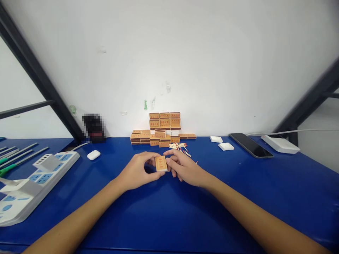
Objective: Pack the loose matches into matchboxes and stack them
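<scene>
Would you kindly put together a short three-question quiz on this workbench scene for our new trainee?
1. True or false: the left hand and the right hand both hold the matchbox.
2. The loose matches lie: (a) on the table by the stack of matchboxes, (b) atop that stack, (c) in the left hand.
3. Fill in: the table is ____ in colour.
Key: 1 true; 2 a; 3 blue.

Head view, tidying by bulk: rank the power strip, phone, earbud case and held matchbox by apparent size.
1. power strip, though it lies nearest the camera
2. phone
3. matchbox and earbud case look alike, so I won't rank them
</scene>
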The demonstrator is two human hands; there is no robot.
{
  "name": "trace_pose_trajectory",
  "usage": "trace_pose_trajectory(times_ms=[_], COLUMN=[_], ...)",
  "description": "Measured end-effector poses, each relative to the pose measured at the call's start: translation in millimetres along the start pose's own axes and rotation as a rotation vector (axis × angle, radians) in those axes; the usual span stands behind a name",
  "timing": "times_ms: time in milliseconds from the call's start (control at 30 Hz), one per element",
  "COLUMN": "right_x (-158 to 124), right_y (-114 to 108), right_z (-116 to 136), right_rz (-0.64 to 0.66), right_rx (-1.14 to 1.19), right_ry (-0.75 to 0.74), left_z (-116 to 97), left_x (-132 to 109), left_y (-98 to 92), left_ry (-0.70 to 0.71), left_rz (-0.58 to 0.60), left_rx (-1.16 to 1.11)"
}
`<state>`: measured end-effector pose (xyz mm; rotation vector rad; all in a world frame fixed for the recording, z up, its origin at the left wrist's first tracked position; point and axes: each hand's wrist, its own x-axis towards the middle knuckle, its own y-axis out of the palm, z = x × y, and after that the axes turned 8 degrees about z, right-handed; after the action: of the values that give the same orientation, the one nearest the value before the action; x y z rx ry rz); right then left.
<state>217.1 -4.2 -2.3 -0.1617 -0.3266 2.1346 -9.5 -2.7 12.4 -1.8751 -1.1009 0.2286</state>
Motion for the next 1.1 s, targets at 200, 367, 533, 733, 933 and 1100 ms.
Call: trace_pose_trajectory(times_ms=[200, 367, 533, 733, 933, 1100], right_x=[-2.3, -4.4, -6.7, -6.5, -8.7, -15.2], right_y=[-7.0, -12.3, -20.5, -34.3, -75.3, -116.6], right_z=[6.3, 11.3, 15.8, 16.8, 15.3, 4.5], right_rz=[-0.142, -0.194, -0.241, -0.31, -0.523, -0.565], right_rx=[-0.224, -0.422, -0.545, -0.743, -0.981, -1.142], right_ry=[-0.038, -0.061, -0.078, -0.072, 0.064, 0.303], left_z=[39.8, 70.8, 84.7, 91.3, 64.3, 42.0], left_x=[30.7, 64.0, 91.8, 103.7, 74.0, 28.9], left_y=[-67.9, -85.5, -66.7, -66.7, -58.8, -27.3], left_ry=[-0.419, -0.541, -0.521, -0.477, -0.408, 0.08], left_rz=[-0.326, -0.279, -0.235, -0.202, -0.323, -0.078], left_rx=[0.542, 0.652, 0.587, 0.53, 0.579, 0.443])
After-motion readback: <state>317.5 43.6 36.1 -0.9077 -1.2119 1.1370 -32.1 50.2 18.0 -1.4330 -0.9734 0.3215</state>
